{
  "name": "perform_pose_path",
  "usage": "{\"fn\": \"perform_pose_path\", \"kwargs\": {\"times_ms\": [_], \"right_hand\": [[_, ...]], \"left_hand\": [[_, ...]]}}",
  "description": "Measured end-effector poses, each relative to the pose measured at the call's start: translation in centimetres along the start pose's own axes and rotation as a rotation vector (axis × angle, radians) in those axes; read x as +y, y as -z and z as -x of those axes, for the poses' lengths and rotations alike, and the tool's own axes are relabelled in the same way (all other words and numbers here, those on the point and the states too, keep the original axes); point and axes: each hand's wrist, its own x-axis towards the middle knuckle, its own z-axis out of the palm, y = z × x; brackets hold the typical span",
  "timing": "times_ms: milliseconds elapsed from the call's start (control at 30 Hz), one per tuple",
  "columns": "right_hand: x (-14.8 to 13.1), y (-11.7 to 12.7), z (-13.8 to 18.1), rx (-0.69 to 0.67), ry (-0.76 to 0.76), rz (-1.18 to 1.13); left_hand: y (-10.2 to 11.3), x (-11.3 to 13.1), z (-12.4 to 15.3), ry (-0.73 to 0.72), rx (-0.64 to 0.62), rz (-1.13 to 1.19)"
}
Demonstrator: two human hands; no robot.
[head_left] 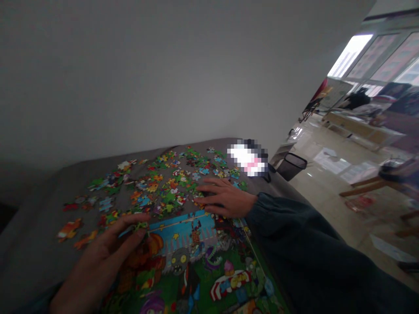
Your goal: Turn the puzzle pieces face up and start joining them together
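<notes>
Between the thumb and fingers of my left hand is a small green puzzle piece, held just over the upper left of a printed puzzle picture. The picture shows cartoon zombies and plants under a blue sky. Fingers stretched out, my right hand rests palm down at the picture's top edge, its fingertips among loose puzzle pieces. Whether any piece lies under that palm is hidden.
Loose pieces spread over the grey cloth, with a few orange ones at the left. A pixelated bright object stands at the table's far right. A plain wall rises behind. Right of the table are a dark bin and a shiny floor.
</notes>
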Motion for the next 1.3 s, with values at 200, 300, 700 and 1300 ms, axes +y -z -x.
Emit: {"fn": "perform_pose_path", "kwargs": {"times_ms": [200,300,700,1300], "right_hand": [[1.0,0.0,0.5,0.006,-0.198,0.118],[1.0,0.0,0.6,-0.001,-0.305,0.159],[-2.9,0.7,-0.3,-0.138,-0.072,0.009],[-4.3,-0.6,-2.5,0.023,-0.148,0.117]], "left_hand": [[-0.1,0.6,0.4,0.003,0.005,-0.035],[-0.2,1.2,0.5,-0.029,0.019,-0.061],[-0.8,2.5,1.0,-0.051,-0.009,0.011],[-0.5,1.2,0.3,-0.685,0.004,-0.577]]}}
